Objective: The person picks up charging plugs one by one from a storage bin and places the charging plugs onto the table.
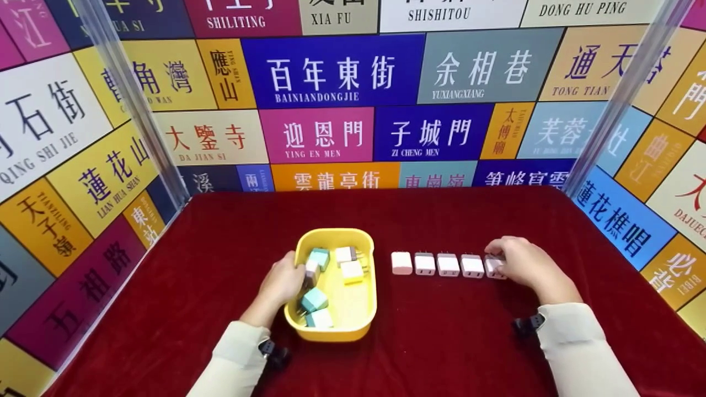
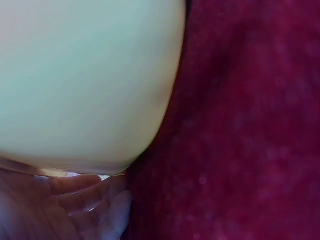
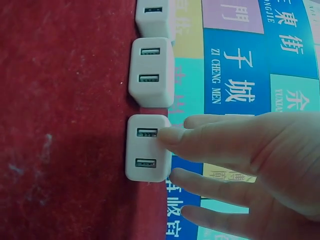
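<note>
My left hand [image 1: 282,278] holds the left side of a yellow plastic basin [image 1: 353,325]. In the left wrist view, the curled fingers [image 2: 85,205] lie against the basin's pale, blurred wall [image 2: 85,95]. At the right end of a row, my right hand [image 1: 524,264] is over a white USB charger [image 3: 145,150]. Its thumb touches the charger's edge beside two USB slots, while the other fingers look extended and spread behind. Those fingertips partly hide one another, and the charger's far side is out of sight.
Several white chargers [image 1: 448,264] line up left of the right hand, slots facing me. Inside the basin lie teal chargers [image 1: 314,299] and white chargers [image 1: 351,271], jumbled. Dark red cloth [image 1: 441,342] covers the table. Sign-printed walls [image 1: 331,71] and clear corner posts [image 1: 618,105] surround it.
</note>
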The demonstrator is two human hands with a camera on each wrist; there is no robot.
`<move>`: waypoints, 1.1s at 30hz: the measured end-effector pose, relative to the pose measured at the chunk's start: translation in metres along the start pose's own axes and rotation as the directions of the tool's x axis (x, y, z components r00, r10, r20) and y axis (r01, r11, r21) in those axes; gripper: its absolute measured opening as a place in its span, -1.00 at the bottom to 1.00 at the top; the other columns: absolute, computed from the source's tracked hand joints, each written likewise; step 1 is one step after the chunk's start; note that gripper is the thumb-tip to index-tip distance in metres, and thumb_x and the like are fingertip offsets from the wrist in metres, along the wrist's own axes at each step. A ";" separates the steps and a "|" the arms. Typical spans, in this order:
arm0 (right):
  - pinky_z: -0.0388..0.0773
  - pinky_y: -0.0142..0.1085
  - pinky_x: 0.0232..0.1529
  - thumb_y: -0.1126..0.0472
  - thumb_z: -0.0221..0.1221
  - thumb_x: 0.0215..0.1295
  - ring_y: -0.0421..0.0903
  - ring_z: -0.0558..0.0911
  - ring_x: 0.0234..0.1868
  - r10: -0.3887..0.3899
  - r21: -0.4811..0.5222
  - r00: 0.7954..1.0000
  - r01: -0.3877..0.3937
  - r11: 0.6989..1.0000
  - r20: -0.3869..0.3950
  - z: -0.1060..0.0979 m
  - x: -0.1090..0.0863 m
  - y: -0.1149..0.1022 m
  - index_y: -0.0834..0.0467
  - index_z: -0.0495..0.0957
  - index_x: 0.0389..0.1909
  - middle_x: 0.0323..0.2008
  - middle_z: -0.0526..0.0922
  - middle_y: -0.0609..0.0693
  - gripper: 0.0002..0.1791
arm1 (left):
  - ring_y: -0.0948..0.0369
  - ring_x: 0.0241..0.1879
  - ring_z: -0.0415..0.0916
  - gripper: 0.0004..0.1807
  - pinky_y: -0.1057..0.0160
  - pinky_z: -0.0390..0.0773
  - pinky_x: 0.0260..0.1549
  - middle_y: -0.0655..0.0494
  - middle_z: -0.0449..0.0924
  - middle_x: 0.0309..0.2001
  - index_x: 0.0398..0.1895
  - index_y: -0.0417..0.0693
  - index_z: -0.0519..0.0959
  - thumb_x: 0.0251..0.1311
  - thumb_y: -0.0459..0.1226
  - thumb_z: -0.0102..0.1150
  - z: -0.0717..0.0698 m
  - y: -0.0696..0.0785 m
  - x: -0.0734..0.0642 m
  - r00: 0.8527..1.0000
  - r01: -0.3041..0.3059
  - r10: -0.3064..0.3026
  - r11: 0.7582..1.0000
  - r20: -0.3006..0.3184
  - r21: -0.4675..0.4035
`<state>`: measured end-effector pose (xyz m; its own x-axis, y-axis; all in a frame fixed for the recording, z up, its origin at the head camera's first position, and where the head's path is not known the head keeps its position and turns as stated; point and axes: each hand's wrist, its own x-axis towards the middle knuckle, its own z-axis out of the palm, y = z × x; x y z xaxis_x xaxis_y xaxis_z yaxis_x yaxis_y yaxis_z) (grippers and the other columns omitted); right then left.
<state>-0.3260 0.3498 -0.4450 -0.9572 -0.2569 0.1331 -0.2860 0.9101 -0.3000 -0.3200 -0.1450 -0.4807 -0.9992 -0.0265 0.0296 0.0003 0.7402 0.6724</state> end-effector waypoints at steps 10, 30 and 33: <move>0.53 0.30 0.18 0.24 0.36 0.36 0.32 0.64 0.08 0.005 0.005 1.000 -0.005 1.000 -0.025 -0.013 -0.002 -0.013 0.31 0.70 0.12 0.05 0.70 0.29 -0.64 | -0.05 0.00 0.59 -0.69 -0.12 0.56 0.08 -0.18 0.66 -0.02 0.14 -0.20 0.53 0.52 -0.21 -0.05 0.000 0.000 0.000 1.000 0.014 -0.014 1.000 0.006 -0.005; 0.52 0.22 0.24 0.19 0.39 0.37 0.26 0.65 0.16 -0.145 -0.075 0.984 0.137 0.988 -0.104 -0.032 -0.007 -0.067 0.23 0.72 0.11 0.07 0.71 0.19 -0.65 | -0.04 0.03 0.59 -0.64 -0.13 0.56 0.11 -0.18 0.66 0.03 0.22 -0.21 0.52 0.53 -0.21 -0.06 0.000 0.002 -0.001 1.000 0.023 -0.023 1.000 0.018 -0.017; 0.53 0.21 0.23 0.20 0.39 0.37 0.24 0.66 0.15 -0.173 -0.081 0.979 0.164 0.983 -0.113 -0.032 -0.008 -0.076 0.22 0.72 0.11 0.06 0.71 0.18 -0.66 | -0.05 0.04 0.59 -0.63 -0.14 0.56 0.12 -0.19 0.66 0.04 0.23 -0.22 0.51 0.53 -0.21 -0.07 0.000 0.002 -0.001 1.000 0.019 -0.019 1.000 0.016 -0.013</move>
<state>-0.2956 0.2933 -0.3930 -0.8823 -0.3719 0.2884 -0.4346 0.8789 -0.1965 -0.3193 -0.1438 -0.4796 -0.9995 -0.0299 0.0055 -0.0181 0.7306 0.6826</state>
